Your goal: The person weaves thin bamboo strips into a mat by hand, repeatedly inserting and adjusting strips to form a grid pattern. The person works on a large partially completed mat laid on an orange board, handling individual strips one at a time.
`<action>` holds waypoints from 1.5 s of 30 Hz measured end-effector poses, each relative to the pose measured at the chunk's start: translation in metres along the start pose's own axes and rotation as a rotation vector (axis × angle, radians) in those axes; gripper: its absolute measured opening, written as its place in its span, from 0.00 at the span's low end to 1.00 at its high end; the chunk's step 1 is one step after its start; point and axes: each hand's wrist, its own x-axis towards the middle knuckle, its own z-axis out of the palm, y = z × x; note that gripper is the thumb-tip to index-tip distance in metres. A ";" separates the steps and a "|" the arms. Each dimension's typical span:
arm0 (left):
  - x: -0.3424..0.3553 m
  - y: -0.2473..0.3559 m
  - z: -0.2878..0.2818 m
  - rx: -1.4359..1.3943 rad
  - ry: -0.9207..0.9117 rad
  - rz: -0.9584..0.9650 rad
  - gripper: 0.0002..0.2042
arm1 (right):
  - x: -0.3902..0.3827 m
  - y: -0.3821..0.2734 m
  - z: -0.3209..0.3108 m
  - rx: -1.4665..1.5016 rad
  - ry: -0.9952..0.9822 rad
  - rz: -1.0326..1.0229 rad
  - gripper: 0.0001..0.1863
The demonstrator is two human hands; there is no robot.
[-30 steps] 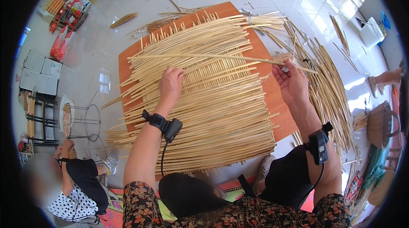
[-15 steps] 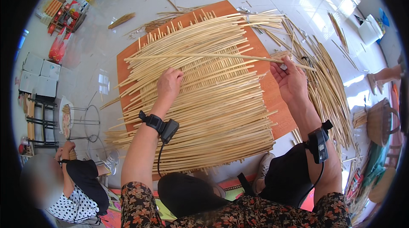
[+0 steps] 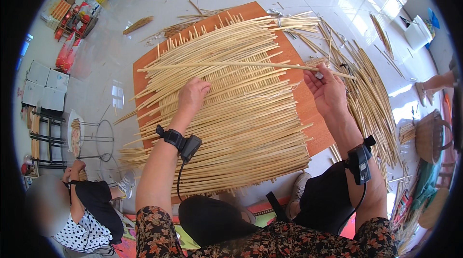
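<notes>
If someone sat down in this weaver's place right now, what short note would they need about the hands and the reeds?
Left hand: lies flat, pressing on the woven mat.
Right hand: grips one end of a long strip laid crosswise over the mat's far part.
Mat rests on an orange board on the floor; loose strips are piled to the right.
Done: most of the mat looks woven, near side dense.
Left: the crosswise strip is not yet worked in; far ends lie loose.
</notes>
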 end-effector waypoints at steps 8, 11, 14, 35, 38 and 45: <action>0.010 0.006 0.009 0.037 0.062 -0.120 0.07 | -0.002 -0.001 0.001 -0.016 -0.005 0.005 0.09; 0.012 0.006 0.008 0.030 -0.009 -0.132 0.07 | -0.002 0.000 0.002 -0.019 -0.005 0.005 0.09; 0.015 0.010 0.006 0.001 -0.010 -0.106 0.05 | -0.002 -0.002 0.002 -0.028 0.004 0.006 0.09; 0.018 0.031 -0.035 -0.018 0.213 0.106 0.07 | -0.011 0.003 0.014 0.012 -0.072 0.144 0.10; 0.002 0.059 -0.065 -0.146 0.096 0.173 0.08 | -0.022 0.007 0.024 -0.045 -0.162 0.235 0.10; -0.049 0.120 -0.111 -0.332 -0.046 0.097 0.08 | -0.043 0.004 0.033 -0.066 -0.257 0.323 0.12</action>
